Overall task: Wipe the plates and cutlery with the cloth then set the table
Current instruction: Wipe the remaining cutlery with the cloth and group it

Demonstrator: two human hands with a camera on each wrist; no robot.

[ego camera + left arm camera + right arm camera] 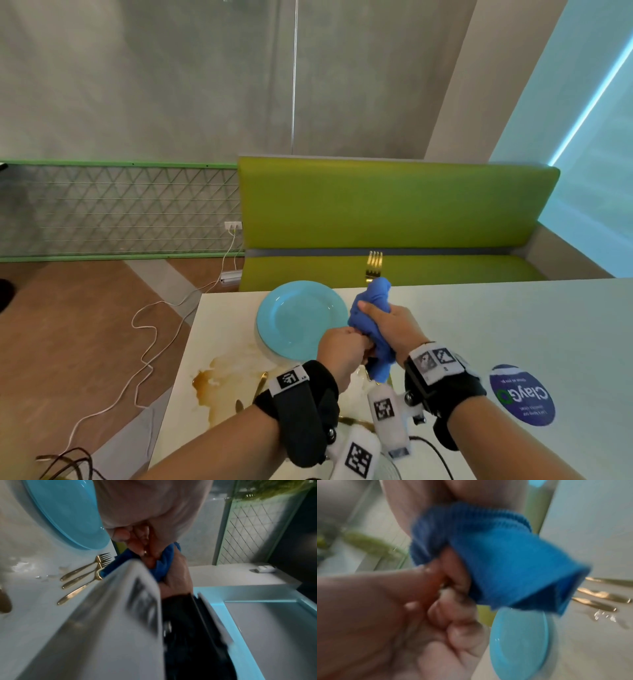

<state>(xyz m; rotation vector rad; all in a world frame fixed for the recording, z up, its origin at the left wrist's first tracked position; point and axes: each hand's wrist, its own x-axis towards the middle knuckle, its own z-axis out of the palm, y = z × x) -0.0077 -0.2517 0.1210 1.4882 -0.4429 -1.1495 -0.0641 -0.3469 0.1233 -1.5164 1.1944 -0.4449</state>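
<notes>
A gold fork [374, 264] points up over the table's far edge, its shaft wrapped in a blue cloth [371, 306]. My right hand [388, 323] grips the cloth around the fork. My left hand [344, 344] pinches the fork's handle end below the cloth; a glint of gold shows between its fingers [145, 552]. A light blue plate [301, 318] lies on the white table [496, 325], just left of both hands. More gold forks [82, 568] lie on the table beneath my wrists. The right wrist view is blurred, with the cloth [496, 561] and the plate [518, 642].
A brown spill [212, 387] stains the table's near-left part, with gold cutlery [260, 380] beside it. A round blue sticker [522, 394] is on the table at right. A green bench [394, 212] stands behind the table. A white cable [147, 342] trails on the floor at left.
</notes>
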